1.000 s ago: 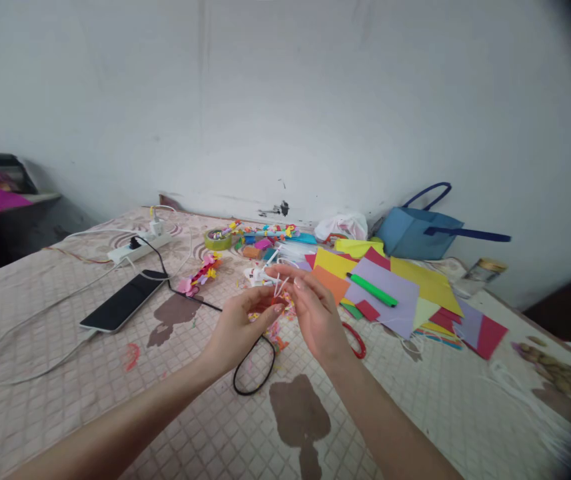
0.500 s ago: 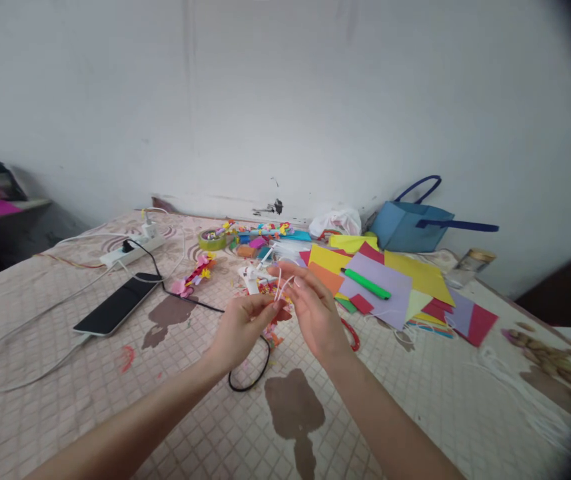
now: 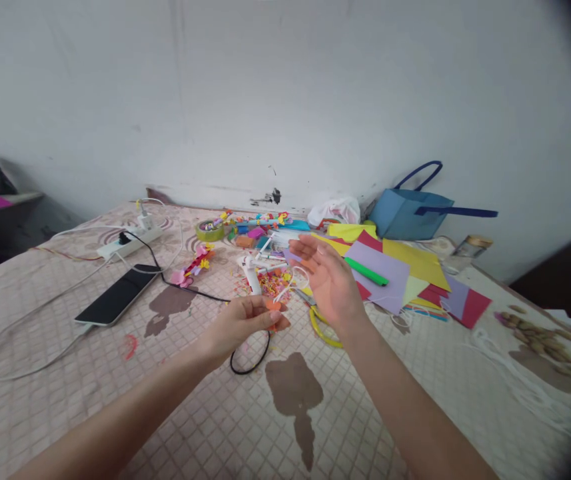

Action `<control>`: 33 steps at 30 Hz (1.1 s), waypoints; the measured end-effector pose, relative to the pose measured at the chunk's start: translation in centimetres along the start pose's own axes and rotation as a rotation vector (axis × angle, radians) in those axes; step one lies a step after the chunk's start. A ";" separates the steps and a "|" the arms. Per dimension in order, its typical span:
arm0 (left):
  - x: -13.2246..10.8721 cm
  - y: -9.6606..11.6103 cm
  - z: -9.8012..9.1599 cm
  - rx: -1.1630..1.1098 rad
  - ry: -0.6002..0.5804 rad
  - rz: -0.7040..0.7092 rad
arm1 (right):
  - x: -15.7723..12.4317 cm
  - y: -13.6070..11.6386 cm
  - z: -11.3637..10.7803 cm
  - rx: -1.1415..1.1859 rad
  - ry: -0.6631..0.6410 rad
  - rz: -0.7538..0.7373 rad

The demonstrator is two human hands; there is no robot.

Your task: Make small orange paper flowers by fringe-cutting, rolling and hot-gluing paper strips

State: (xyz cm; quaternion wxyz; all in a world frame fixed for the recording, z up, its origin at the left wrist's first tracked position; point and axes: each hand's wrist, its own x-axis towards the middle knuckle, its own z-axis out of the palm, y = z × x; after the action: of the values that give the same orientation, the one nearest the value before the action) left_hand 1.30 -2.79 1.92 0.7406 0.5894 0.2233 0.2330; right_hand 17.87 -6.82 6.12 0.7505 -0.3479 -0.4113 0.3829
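Observation:
My left hand [image 3: 250, 317] pinches a small orange paper piece [image 3: 274, 305] between thumb and fingers. A loop of white string [image 3: 299, 272] rises from that pinch toward my other hand. Just right of it, my right hand [image 3: 328, 283] is raised with its fingers stretched out, holding nothing I can see; whether it touches the loop is unclear. Behind the hands stands a white glue gun [image 3: 250, 275] beside scattered colourful paper bits [image 3: 275, 285]. Scissors with yellow handles [image 3: 321, 328] lie partly hidden under my right hand.
Coloured paper sheets [image 3: 415, 263] and a green marker [image 3: 366, 272] lie to the right, before a blue bag [image 3: 405, 213]. At left are a phone [image 3: 118, 297], a power strip [image 3: 130, 244] and loose cables. Green tape [image 3: 210, 231] sits at the back; white string [image 3: 520, 380] lies far right.
My right hand has let go of the white string and opened, moving slightly up and right. My left hand keeps its pinch. The yellow-handled scissors now show.

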 end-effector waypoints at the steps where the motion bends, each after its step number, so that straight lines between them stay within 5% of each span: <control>1: 0.0 -0.1 -0.1 -0.022 -0.016 0.003 | 0.0 0.0 -0.1 -0.008 0.005 -0.001; 8: -0.5 0.0 -0.2 -0.052 -0.035 -0.028 | -1.0 1.0 -1.0 -0.206 -0.009 0.133; 15: -0.6 0.2 -0.4 -0.184 -0.035 -0.079 | -2.4 1.9 -2.3 -0.283 -0.169 0.238; 26: -0.7 1.1 -0.2 0.226 0.061 0.008 | -3.3 2.6 -2.7 -0.380 -0.363 0.295; 33: -0.8 0.8 -0.4 0.161 0.011 -0.041 | -3.6 2.8 -2.8 -0.445 -0.389 0.284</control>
State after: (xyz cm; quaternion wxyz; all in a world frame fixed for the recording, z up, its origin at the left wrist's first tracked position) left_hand 0.39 -2.81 2.70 0.6941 0.6411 0.2573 0.2023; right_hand 18.23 -9.18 1.31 0.5025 -0.4777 -0.5680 0.4436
